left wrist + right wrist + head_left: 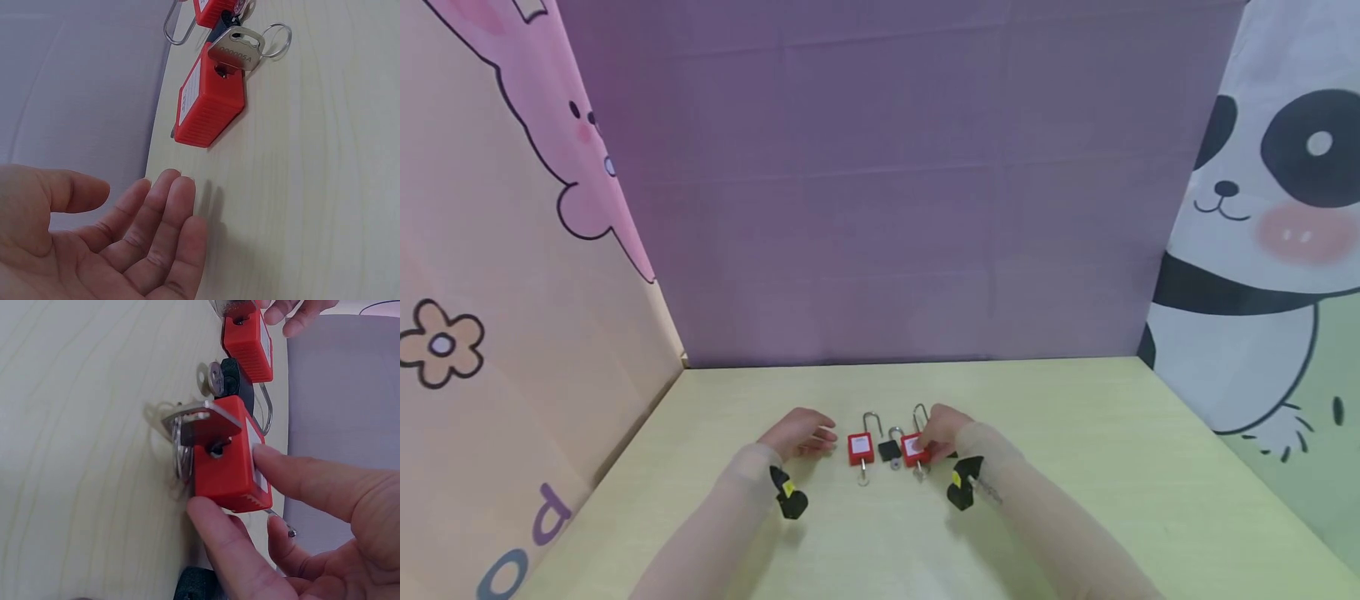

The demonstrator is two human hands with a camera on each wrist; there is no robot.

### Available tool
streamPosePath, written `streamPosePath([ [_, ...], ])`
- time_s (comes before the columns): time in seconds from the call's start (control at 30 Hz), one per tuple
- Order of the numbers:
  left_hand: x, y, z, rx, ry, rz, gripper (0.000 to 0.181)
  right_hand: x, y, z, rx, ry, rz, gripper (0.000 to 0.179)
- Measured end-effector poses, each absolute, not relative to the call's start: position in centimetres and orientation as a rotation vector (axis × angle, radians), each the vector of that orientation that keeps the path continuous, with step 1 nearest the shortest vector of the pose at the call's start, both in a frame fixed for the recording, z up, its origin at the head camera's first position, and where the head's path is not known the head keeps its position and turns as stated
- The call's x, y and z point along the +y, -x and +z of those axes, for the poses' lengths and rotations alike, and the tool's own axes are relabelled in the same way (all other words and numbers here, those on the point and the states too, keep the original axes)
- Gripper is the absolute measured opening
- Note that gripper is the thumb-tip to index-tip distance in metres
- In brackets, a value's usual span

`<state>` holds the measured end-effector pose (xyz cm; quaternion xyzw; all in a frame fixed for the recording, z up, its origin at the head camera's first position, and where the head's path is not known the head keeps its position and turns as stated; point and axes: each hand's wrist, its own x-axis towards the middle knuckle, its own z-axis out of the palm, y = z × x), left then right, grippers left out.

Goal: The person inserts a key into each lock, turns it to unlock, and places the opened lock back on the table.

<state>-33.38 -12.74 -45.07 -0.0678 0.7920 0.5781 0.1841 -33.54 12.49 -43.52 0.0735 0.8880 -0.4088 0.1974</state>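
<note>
My right hand (946, 429) holds the right red padlock (913, 450) at its side. In the right wrist view the thumb lies on its white label and the index finger is at its lower edge. A key (203, 422) with a ring sits in that padlock's keyhole. To the left stand a small black padlock (890, 450) and another red padlock (861, 448), whose key (237, 49) is also inserted. The shackles of both red padlocks are swung open. My left hand (805, 432) hovers beside the left red padlock, palm up, fingers loosely bent, holding nothing.
Another dark padlock (195, 584) lies beside my right hand, partly cut off in the right wrist view. The pale wooden table (1075, 500) ends at a purple cloth backdrop (887, 208). Printed cartoon panels flank both sides.
</note>
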Motion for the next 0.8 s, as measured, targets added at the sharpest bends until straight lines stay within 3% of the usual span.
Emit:
streamPosePath([
  [0.8,-12.8,33.1,-45.0,2.235,0.195,1.627,0.035,13.0,33.4,-42.4,2.538,-0.202,-1.067,0.023],
])
